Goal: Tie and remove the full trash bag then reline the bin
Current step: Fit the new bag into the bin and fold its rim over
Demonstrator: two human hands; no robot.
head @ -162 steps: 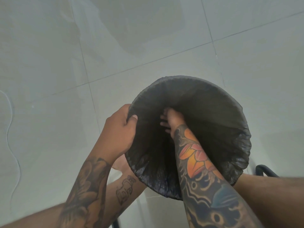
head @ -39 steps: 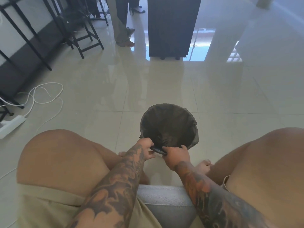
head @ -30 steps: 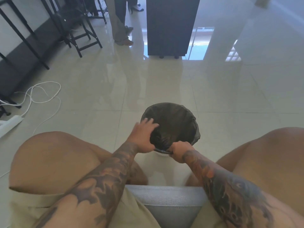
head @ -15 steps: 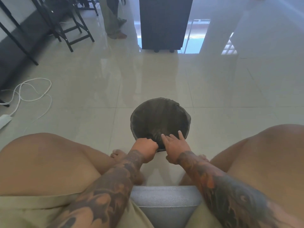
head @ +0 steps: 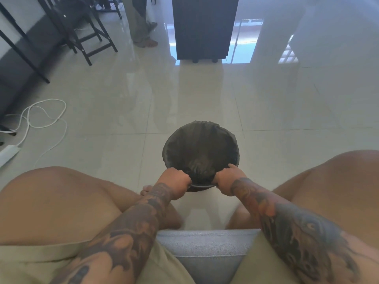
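- Far to the left, a white power strip (head: pixel 8 152) lies on the glossy tiled floor (head: pixel 266 99), with a loose white cable (head: pixel 44 117) curling away from it.
- Behind that, along the far left, stand black chairs (head: pixel 86 35) and dark frames.
- A little further right, at the far end, someone stands in long trousers; only a leg and foot (head: pixel 143 35) show.
- The seated person's left knee (head: pixel 53 199) fills the near left, in beige shorts (head: pixel 30 261).
- The left hand (head: pixel 175 182) is clenched on the near rim of the bin, fingers curled over the liner's edge.
- The bin (head: pixel 202 186) stands on the floor between the knees, just beyond the grey seat cushion (head: pixel 207 249). It is round and dark.
- The black trash bag (head: pixel 201 148) lines it, its edge folded over the rim all the way round, the plastic sagging into the hollow.
- The right hand (head: pixel 227 180) grips the near rim too, just beside the left, fingers wrapped over the bag's edge and thumb lying along the top.
- A tall dark cabinet (head: pixel 203 27) stands at the far centre, bright light reflected on the tiles beside it.
- The right knee (head: pixel 332 191) closes the near right.
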